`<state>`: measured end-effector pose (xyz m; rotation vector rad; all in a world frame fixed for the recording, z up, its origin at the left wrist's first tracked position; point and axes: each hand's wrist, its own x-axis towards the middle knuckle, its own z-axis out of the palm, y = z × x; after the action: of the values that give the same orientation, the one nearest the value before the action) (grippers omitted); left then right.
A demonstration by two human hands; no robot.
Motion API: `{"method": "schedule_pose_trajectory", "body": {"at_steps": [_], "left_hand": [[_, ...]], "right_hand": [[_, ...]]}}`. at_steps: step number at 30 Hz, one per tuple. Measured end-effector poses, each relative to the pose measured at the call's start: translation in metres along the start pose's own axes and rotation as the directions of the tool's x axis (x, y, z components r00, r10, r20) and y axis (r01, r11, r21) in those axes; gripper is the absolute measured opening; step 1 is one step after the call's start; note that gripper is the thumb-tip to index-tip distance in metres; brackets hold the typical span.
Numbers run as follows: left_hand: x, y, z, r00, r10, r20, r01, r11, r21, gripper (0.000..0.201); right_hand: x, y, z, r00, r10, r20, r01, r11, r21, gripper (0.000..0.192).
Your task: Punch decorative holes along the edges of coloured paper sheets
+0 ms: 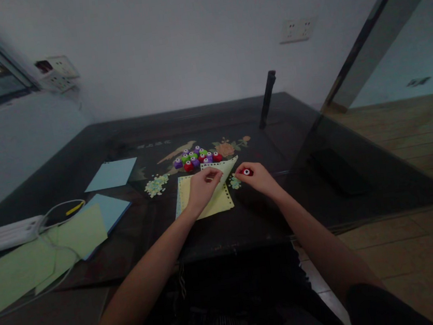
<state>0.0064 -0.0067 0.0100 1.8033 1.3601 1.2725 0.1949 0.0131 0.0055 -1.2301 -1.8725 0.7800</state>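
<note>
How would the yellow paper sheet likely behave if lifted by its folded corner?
Probably floppy: the yellow paper sheet already bends over where the left hand pinches its corner. Likely very light, so it might slide on the glossy dark table. Its perforated edge could tear if tugged.

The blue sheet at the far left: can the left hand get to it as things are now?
Probably yes. The blue sheet lies flat and uncovered, with bare table between, but the left hand is pinching the yellow paper.
</note>
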Motion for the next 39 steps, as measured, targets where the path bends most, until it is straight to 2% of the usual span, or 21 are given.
{"method": "schedule_pose_trajectory", "body": {"at_steps": [6, 12, 16, 18, 21, 24, 27, 30, 33, 36, 39], "left_hand": [[0.001, 0.002, -0.002, 1.000, 0.009, -0.020, -0.009, 1.000, 0.011, 0.015], [-0.001, -0.001, 0.000, 0.998, 0.059, 0.001, -0.059, 0.997, 0.045, 0.013], [-0.003, -0.005, 0.002, 0.991, 0.129, 0.032, -0.132, 0.988, 0.081, 0.014], [-0.004, -0.006, 0.002, 0.979, 0.191, 0.067, -0.199, 0.969, 0.144, 0.015], [-0.007, -0.005, 0.002, 0.939, 0.293, 0.183, -0.333, 0.908, 0.254, 0.015], [-0.010, -0.003, 0.003, 0.887, 0.344, 0.307, -0.430, 0.859, 0.279, 0.015], [-0.011, -0.001, 0.003, 0.863, 0.357, 0.357, -0.461, 0.846, 0.269, 0.016], [-0.008, -0.001, 0.001, 0.907, 0.321, 0.273, -0.394, 0.876, 0.280, 0.018], [-0.001, -0.004, -0.007, 0.962, 0.263, 0.079, -0.274, 0.923, 0.269, 0.016], [0.009, -0.010, -0.017, 0.973, 0.215, -0.087, -0.190, 0.954, 0.231, 0.017], [0.015, -0.019, -0.021, 0.974, 0.120, -0.190, -0.094, 0.986, 0.140, 0.027]], "right_hand": [[0.001, 0.012, 0.000, 0.993, 0.101, 0.054, -0.086, 0.971, -0.222, 0.007], [0.001, 0.011, -0.001, 0.989, 0.144, 0.026, -0.131, 0.949, -0.285, 0.014], [0.001, 0.007, -0.004, 0.992, 0.128, -0.011, -0.127, 0.974, -0.187, 0.029], [0.002, 0.006, -0.004, 0.990, 0.139, -0.014, -0.140, 0.988, -0.057, 0.041], [0.001, 0.004, -0.003, 0.971, 0.235, 0.045, -0.239, 0.960, 0.146, 0.052], [0.000, 0.003, -0.002, 0.955, 0.278, 0.105, -0.294, 0.936, 0.193, 0.050], [-0.001, 0.002, -0.003, 0.960, 0.264, 0.096, -0.276, 0.951, 0.137, 0.037], [-0.001, -0.002, -0.005, 0.968, 0.242, 0.067, -0.249, 0.961, 0.122, 0.027], [-0.002, -0.009, -0.007, 0.989, 0.142, 0.040, -0.147, 0.977, 0.158, 0.027], [-0.003, -0.017, -0.009, 1.000, 0.024, 0.002, -0.024, 0.976, 0.218, 0.027], [-0.005, -0.021, -0.011, 0.999, -0.031, -0.044, 0.043, 0.949, 0.312, 0.026]]}}
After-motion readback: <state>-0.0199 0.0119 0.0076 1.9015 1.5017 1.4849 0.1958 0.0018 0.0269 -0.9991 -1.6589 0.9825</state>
